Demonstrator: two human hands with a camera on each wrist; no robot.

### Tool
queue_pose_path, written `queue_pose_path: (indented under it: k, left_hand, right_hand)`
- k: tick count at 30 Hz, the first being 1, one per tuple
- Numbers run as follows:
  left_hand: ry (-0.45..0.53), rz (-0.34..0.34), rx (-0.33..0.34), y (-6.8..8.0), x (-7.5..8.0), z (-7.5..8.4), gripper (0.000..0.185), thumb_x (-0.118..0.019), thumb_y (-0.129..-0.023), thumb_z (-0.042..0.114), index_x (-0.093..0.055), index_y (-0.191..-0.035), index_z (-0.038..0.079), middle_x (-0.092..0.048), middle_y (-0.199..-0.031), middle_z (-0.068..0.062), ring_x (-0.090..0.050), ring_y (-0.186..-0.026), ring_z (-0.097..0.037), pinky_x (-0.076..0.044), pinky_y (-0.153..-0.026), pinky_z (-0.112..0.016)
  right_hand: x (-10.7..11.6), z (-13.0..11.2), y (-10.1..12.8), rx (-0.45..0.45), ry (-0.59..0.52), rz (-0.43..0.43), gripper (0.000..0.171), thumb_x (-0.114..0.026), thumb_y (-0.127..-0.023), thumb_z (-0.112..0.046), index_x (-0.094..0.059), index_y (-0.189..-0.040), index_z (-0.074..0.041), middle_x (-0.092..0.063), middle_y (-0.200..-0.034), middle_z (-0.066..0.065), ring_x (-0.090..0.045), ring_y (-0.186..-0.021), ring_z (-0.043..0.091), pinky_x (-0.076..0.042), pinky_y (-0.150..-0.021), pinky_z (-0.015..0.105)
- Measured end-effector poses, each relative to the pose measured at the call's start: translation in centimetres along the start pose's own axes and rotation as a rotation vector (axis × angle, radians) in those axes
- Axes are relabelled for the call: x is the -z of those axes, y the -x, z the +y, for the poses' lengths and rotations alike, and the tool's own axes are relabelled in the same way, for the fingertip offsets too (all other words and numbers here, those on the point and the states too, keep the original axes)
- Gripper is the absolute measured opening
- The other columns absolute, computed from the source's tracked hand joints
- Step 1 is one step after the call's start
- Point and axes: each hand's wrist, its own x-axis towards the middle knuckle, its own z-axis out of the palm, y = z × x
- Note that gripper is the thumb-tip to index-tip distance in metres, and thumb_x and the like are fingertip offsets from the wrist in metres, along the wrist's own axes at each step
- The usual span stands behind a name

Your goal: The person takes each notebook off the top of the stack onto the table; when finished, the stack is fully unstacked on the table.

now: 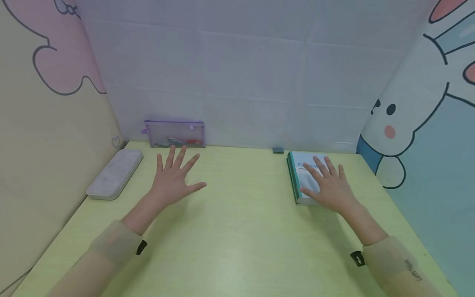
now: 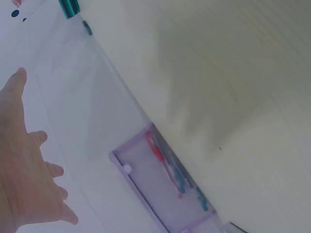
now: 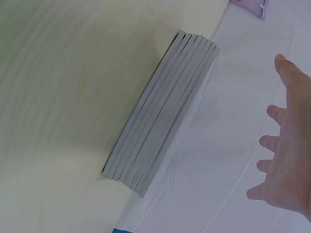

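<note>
My left hand (image 1: 171, 181) is raised over the left part of the table, fingers spread, holding nothing. Behind it a see-through purple zip pencil pouch (image 1: 177, 135) stands against the back wall; in the left wrist view a red pen (image 2: 156, 150) and several blue-green pens show inside. My right hand (image 1: 332, 189), also spread and holding nothing, hovers over a book (image 1: 306, 159) with a green spine, overlapping its cover in the head view. The right wrist view shows the edge of a stack (image 3: 160, 114) of several layers there.
A light grey flat case (image 1: 116, 173) lies along the table's left edge. A small dark green block (image 1: 278, 150) sits at the back edge, left of the book. Walls with printed drawings enclose the yellow table (image 1: 237, 239) at the back and sides.
</note>
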Motion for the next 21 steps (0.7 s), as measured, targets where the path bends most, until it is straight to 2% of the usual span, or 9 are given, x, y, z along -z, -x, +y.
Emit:
queue_pose_path:
  k: [3,7,12,17,21]
  left_hand:
    - [-0.003,0.024,0.005,-1.0,0.3,1.3,0.091,-0.033,-0.078,0.083,-0.01,-0.152,0.034,0.006,-0.159,-0.009,0.024,-0.14,-0.029,0.009,-0.108,-0.063]
    - [-0.001,0.043,0.007,-2.5,0.7,3.4,0.092,-0.031,-0.077,0.085,-0.008,-0.152,0.035,0.005,-0.159,-0.008,0.024,-0.141,-0.029,0.01,-0.109,-0.062]
    - [-0.01,0.062,-0.031,-4.4,0.9,6.5,0.092,-0.034,-0.078,0.083,-0.012,-0.152,0.033,0.004,-0.159,-0.01,0.021,-0.142,-0.03,0.01,-0.11,-0.06]
    - [-0.011,0.062,-0.083,-6.0,0.4,9.6,0.092,-0.036,-0.079,0.081,-0.013,-0.152,0.031,0.0,-0.159,-0.011,0.02,-0.142,-0.031,0.004,-0.111,-0.06]
    - [0.029,0.065,-0.112,-7.0,-0.5,12.2,0.092,-0.038,-0.079,0.08,-0.014,-0.152,0.03,-0.007,-0.159,-0.011,0.012,-0.144,-0.032,-0.002,-0.112,-0.06]
  right_hand:
    - [0.3,0.7,-0.2,-0.018,0.001,0.018,0.078,-0.054,-0.087,-0.058,-0.028,-0.149,-0.02,-0.017,-0.155,0.018,-0.007,-0.142,0.043,-0.009,-0.105,0.07]
    - [0.6,1.9,-0.6,-0.043,0.0,0.046,0.078,-0.055,-0.086,-0.057,-0.028,-0.149,-0.018,-0.016,-0.155,0.018,-0.005,-0.142,0.043,-0.008,-0.106,0.068]
    - [0.9,3.6,-1.0,-0.07,0.006,0.055,0.078,-0.057,-0.087,-0.055,-0.028,-0.149,-0.016,-0.012,-0.156,0.017,-0.001,-0.143,0.041,-0.009,-0.106,0.068]
    - [1.2,5.3,-1.0,-0.098,-0.001,0.051,0.078,-0.055,-0.089,-0.052,-0.024,-0.149,-0.013,-0.007,-0.157,0.019,0.002,-0.143,0.041,-0.011,-0.107,0.067]
    - [0.8,6.4,-1.0,-0.106,-0.019,0.036,0.079,-0.054,-0.09,-0.052,-0.024,-0.15,-0.012,-0.007,-0.157,0.02,0.0,-0.142,0.043,-0.012,-0.107,0.066]
